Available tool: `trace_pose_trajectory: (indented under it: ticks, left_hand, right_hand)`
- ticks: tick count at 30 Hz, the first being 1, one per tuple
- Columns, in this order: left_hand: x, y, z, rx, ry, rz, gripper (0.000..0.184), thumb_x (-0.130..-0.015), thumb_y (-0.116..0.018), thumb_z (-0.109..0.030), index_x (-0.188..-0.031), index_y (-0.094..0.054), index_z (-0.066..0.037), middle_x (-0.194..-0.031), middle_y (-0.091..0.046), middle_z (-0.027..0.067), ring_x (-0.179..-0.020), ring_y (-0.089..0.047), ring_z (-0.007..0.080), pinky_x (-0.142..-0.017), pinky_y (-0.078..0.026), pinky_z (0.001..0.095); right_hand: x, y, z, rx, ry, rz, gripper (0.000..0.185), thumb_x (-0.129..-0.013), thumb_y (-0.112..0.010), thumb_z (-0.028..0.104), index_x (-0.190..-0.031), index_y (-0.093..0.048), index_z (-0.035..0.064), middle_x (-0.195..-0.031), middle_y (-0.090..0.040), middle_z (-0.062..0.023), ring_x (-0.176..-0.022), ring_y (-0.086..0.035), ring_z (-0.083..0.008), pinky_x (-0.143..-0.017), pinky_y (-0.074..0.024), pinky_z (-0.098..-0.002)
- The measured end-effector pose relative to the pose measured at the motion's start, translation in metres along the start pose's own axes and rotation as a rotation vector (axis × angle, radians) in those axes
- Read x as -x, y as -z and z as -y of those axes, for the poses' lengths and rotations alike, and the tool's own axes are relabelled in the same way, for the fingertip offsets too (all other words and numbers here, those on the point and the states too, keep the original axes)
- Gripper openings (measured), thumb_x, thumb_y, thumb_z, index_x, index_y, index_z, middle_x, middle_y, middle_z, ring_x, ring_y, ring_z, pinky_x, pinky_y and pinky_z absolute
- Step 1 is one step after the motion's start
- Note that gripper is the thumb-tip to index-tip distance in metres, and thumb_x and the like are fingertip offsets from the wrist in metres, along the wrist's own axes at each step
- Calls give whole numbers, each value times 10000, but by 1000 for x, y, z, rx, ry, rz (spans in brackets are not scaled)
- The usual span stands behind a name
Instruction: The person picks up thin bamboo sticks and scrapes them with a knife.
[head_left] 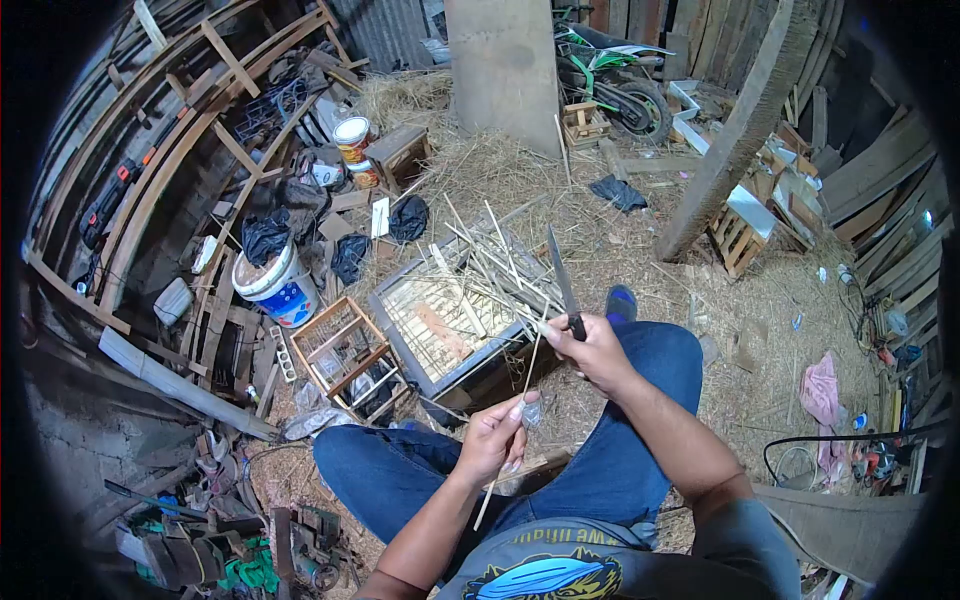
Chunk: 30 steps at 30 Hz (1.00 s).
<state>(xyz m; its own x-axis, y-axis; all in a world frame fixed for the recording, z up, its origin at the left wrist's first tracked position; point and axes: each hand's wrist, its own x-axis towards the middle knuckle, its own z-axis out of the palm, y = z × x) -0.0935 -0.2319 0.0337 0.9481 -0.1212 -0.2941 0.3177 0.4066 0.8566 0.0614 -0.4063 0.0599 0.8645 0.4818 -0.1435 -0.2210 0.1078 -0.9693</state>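
Between my knees, my left hand (492,440) is closed on a thin bamboo stick (530,368) that slants from lower left to upper right. My right hand (592,352) is wrapped round the dark handle of a long knife (562,270), its blade pointing up and away from me. The stick's upper end reaches the thumb side of my right hand, close to the knife. Just beyond my hands lies a wire-mesh frame with a grey wooden border (410,350). A pile of split sticks (500,270) rests across its right side.
Left of the mesh frame stands a small wooden cage (345,350), with a white-blue bucket (280,285) behind it. A slanting wooden post (725,140) rises at the right. Farther off are a plywood board (505,75), a motorcycle (620,85) and a stool (400,150). Straw covers the ground.
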Motion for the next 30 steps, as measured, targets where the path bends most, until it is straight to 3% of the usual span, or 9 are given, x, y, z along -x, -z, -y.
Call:
trace_pose_trajectory:
  ticks: [5, 7, 8, 10, 14, 18, 24, 29, 30]
  left_hand:
    - [-1, -5, -4, -6, -3, -30, 418, -1095, -472, -259, -1432, -528, -18, -552, -536, 25, -389, -436, 64, -399, -381, 224]
    - [-3, -12, -8, -50, 1, -76, 409, -1093, -470, -258, -1415, -527, -13, -536, -522, 32, -362, -417, 74, -378, -387, 236]
    - [-3, -13, -9, -95, 7, -119, 399, -1091, -468, -256, -1399, -527, -9, -521, -508, 39, -335, -398, 84, -358, -393, 248]
    - [-5, -5, -7, 26, 5, -23, 400, -1091, -466, -262, -1395, -523, -8, -517, -505, 41, -326, -392, 88, -351, -396, 254]
    - [-8, 2, -9, 346, 37, 184, 398, -1096, -453, -270, -1375, -535, 2, -556, -557, 64, -327, -414, 93, -356, -408, 255]
    - [-10, -1, -5, 332, 36, 163, 398, -1097, -448, -285, -1349, -544, 9, -591, -576, 71, -335, -418, 92, -367, -428, 258]
    - [-17, -3, 5, 170, 54, -45, 305, -1071, -523, -281, -1169, -615, -7, -667, -594, 50, -398, -476, 92, -396, -442, 249]
    - [-17, 1, -5, -42, 29, -102, 242, -1050, -577, -234, -1070, -649, -4, -678, -618, 38, -427, -499, 79, -414, -427, 221]
    - [-18, 6, -8, -56, 25, -109, 254, -1053, -568, -239, -1066, -646, 2, -653, -610, 36, -410, -476, 77, -403, -414, 221]
  right_hand:
    - [-12, -13, -19, -8, 237, -16, 195, -952, -736, 231, -892, -679, 55, -676, -600, 55, -539, -484, -21, -484, -344, -213]
    - [-9, -13, -7, 147, 161, -23, 200, -971, -702, 217, -915, -693, 25, -750, -652, 11, -662, -589, -59, -630, -472, -237]
    - [-11, -13, -8, 148, 161, -19, 200, -971, -702, 217, -915, -693, 25, -750, -652, 11, -662, -589, -59, -630, -472, -237]
    - [-15, -12, -8, 19, 131, -4, 208, -990, -680, 230, -982, -685, 22, -719, -638, 7, -491, -452, -22, -452, -349, -210]
    - [-12, -7, 7, -242, -50, 36, 252, -1008, -649, 263, -1026, -644, 12, -702, -613, -19, -425, -391, -13, -380, -302, -191]
    - [-13, -7, 5, -237, -48, -17, 234, -1012, -641, 256, -974, -633, 25, -701, -613, -17, -427, -391, -16, -383, -303, -192]
    - [-20, -8, 3, -225, -39, -98, 195, -1007, -644, 236, -936, -609, 59, -686, -602, -11, -423, -386, -20, -379, -300, -201]
    - [-37, -1, 11, -292, 57, -401, 191, -1009, -634, 227, -899, -591, 77, -662, -577, -2, -414, -386, -29, -372, -305, -212]
    - [-38, 4, 13, -300, 65, -368, 222, -1017, -634, 270, -922, -579, 77, -661, -575, -2, -413, -380, -30, -370, -303, -215]
